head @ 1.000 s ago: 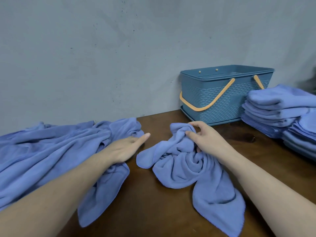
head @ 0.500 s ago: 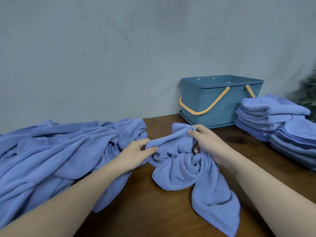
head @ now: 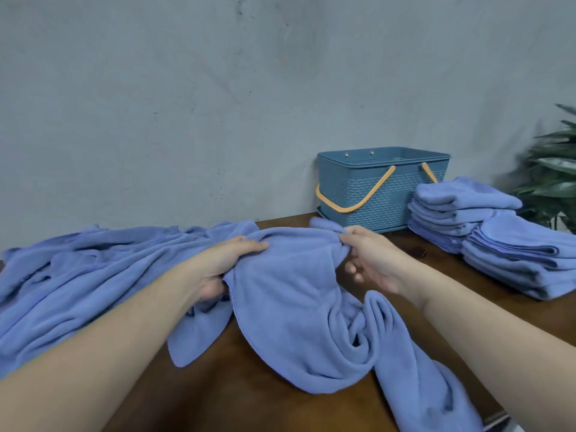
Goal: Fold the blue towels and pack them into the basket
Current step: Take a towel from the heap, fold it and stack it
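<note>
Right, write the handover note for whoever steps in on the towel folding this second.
Left hand: grips the top edge of the crumpled blue microfibre towel.
Right hand: pinches the same edge further right, so the towel hangs between both hands over the brown wooden table.
Unfolded blue towel heap: on the table, left.
Folded blue towel stacks: right, beside the blue woven-pattern plastic basket with orange handles at the wall.
Done: two stacks folded.
Left: spread and fold this towel, fold the heap, pack everything. No towels show in the basket, though its floor is hidden.

single head-worn wide view, forward and down, close over the table (head: 249, 400), toward the wall (head: 187, 104)
</note>
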`<action>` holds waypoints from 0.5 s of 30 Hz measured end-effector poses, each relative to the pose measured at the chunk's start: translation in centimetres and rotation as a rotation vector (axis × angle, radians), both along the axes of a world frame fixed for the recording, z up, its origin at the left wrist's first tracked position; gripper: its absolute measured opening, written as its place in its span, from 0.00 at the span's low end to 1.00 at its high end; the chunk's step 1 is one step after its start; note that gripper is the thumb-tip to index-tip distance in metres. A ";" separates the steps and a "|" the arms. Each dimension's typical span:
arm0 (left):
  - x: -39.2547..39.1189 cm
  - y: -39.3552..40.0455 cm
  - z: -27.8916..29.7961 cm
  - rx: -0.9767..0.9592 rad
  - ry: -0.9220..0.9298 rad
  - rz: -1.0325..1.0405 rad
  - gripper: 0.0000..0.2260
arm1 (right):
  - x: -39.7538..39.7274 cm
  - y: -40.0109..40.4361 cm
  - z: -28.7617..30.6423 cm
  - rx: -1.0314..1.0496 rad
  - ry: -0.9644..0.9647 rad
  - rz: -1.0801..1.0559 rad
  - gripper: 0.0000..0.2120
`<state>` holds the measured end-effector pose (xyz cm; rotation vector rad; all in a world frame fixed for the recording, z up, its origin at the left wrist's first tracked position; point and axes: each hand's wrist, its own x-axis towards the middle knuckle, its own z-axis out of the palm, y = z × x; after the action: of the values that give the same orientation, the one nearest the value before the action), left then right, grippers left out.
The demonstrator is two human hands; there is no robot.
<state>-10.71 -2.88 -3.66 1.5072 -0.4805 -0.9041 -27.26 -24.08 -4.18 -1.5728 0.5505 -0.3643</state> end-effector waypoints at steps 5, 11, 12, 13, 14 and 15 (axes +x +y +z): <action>2.9 -1.4 0.0 -0.006 -0.145 0.074 0.18 | 2.1 -3.0 0.2 -0.044 0.004 -0.118 0.07; 7.9 -4.8 0.1 0.193 -0.671 0.192 0.17 | 5.7 -5.8 -0.5 -0.332 0.039 -0.104 0.07; 8.5 -5.7 0.1 0.203 -0.743 0.208 0.17 | 6.4 -6.3 -0.7 -0.420 0.034 -0.134 0.07; 9.3 -6.6 0.0 0.201 -0.807 0.234 0.17 | 7.2 -7.0 -1.0 -0.514 0.028 -0.162 0.08; 10.0 -7.6 -0.1 0.175 -0.837 0.272 0.17 | 7.9 -7.7 -1.4 -0.606 0.038 -0.177 0.07; 10.7 -8.6 -0.4 0.138 -0.831 0.320 0.17 | 8.5 -8.4 -1.9 -0.687 0.077 -0.171 0.07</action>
<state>0.02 -11.43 -4.03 1.9929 -0.7458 -0.0231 -18.72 -32.46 -6.05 -2.2113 0.6621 -0.6739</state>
